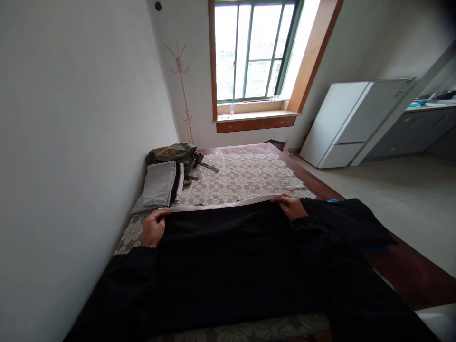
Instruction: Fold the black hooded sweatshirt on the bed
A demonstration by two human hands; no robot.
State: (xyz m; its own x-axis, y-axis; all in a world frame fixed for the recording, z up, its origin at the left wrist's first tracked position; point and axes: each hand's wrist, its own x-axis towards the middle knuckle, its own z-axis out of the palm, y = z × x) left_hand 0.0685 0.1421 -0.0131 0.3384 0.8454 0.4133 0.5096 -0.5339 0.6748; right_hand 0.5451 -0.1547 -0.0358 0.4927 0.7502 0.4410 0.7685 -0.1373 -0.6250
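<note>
A black garment point(228, 266) lay flat on the bed point(245, 178), its long axis across the bed, its pale hem edge toward the window point(254, 50). The left hand point(154, 229) and right hand point(290, 206) each pinched a corner of that edge. The cloth looked soft and matte; its near part merged with dark sleeves. The floral lace cover showed beyond.
</note>
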